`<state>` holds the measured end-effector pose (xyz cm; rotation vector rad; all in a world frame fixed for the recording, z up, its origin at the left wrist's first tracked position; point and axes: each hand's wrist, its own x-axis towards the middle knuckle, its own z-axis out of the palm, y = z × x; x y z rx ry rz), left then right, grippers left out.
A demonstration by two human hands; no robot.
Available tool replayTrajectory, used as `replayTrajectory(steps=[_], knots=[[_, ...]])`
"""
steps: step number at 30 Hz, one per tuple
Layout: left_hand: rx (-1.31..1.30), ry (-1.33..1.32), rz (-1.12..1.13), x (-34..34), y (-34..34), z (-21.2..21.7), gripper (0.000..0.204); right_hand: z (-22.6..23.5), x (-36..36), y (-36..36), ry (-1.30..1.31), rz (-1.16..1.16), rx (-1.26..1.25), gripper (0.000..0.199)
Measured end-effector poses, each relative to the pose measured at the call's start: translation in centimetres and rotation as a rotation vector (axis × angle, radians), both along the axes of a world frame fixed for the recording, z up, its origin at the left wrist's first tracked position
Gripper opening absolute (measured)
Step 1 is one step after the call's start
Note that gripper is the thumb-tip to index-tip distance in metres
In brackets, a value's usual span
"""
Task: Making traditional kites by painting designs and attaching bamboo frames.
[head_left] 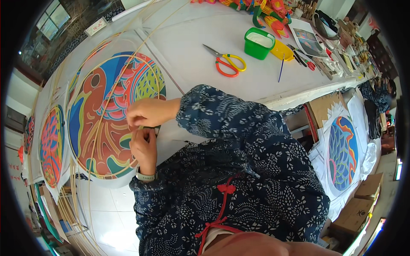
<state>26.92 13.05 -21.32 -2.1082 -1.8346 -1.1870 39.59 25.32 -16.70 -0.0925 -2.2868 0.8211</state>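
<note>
My right hand (151, 112) reaches left over a round painted panel (92, 121) with a colourful fish design. Its fingertips are bent and pressed together near the panel's right edge. Just below it, my left hand (144, 149), a watch (146, 176) on its wrist, has its fingers curled and pinched. The two sets of fingertips almost meet. What they grip is too small or hidden to make out. Thin bamboo strips (101, 123) run across the panel and bend round its rim.
Scissors (226, 61) with red and yellow handles lie on the white table (188, 42). Beyond are a green tub (258, 44) of white paste, a yellow container (282, 50), a blue stick (281, 70) and pliers (298, 56). More painted panels (51, 146) stand left; another (343, 153) lies right.
</note>
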Motion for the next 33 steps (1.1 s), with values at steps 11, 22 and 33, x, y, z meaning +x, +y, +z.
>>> replayTrajectory(steps=[11,22,33], knots=[[-0.114,-0.138,0.026,0.6,-0.6,0.9,0.014,-3.4,1.3,1.2,-0.077,0.135,0.193,0.004],[-0.112,-0.134,-0.01,0.1,-0.3,0.6,0.013,-3.1,1.7,1.5,-0.229,0.141,0.056,0.005],[-0.21,-0.244,-0.058,-0.5,-0.4,0.9,0.011,-3.1,1.5,1.3,-0.247,0.112,0.121,0.011]])
